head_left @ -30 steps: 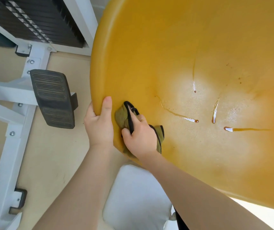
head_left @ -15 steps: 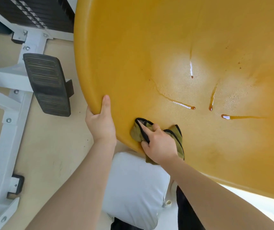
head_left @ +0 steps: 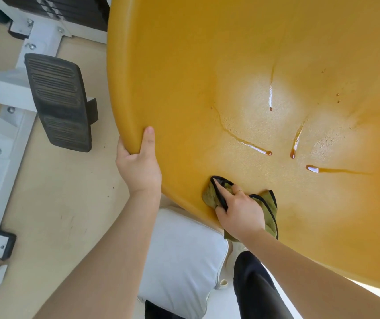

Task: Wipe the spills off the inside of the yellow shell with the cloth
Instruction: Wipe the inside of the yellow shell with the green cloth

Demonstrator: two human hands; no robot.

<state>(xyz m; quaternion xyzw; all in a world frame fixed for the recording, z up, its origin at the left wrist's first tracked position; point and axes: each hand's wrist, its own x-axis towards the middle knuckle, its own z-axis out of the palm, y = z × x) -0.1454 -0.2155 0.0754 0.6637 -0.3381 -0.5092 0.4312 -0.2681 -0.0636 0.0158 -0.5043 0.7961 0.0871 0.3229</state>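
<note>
A large yellow shell (head_left: 184, 77) fills the upper right of the head view, its hollow inside facing me. Several brown spill streaks (head_left: 252, 146) run toward its middle, some glinting wet. My left hand (head_left: 139, 168) grips the shell's left rim, thumb on the inside. My right hand (head_left: 239, 212) holds an olive cloth with black trim (head_left: 268, 209) bunched against the inside near the lower rim, below and left of the streaks. Part of the cloth is hidden under the hand.
A white metal frame (head_left: 4, 139) with a black ribbed foot pedal (head_left: 59, 102) stands on the beige floor at the left. A pale grey cushion (head_left: 184, 261) lies below the shell, with my dark trouser leg (head_left: 253, 291) beside it.
My right hand has slid the cloth rightward along the lower inside of the shell, away from my left hand. The view has shifted, so the shell sits higher and further left.
</note>
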